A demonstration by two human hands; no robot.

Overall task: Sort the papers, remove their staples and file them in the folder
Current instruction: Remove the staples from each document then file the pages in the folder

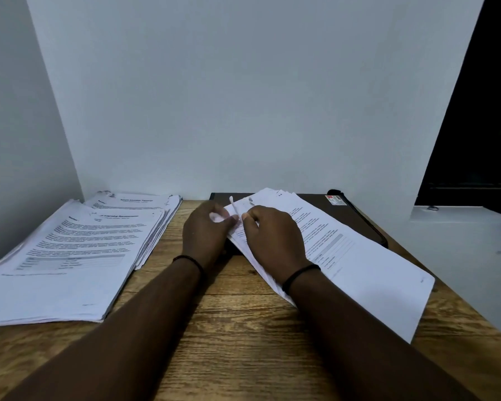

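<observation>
At the left of the wooden bench (243, 328) lie two stacks of printed papers (70, 256), the nearer overlapping the farther, both well apart from the hands. Should a sleeve or forearm sweep that way, the loose upper sheets would slide and the sorting be lost.

The left hand (206, 233) has its fingers curled, its grip pinching the top left corner of the stapled set (344, 256). A sheet's corner stands lifted between the hands. The right hand (272, 235) pinches the same corner from the other side, probably working at the staple, which is too small to make out. A hard pull here would likely tear the corner, or a sharp staple leg prick a fingertip.

The set rests aslant on a dark folder (356, 218) at the wall; its near right corner hangs over the bench edge and could tip off if released.
</observation>
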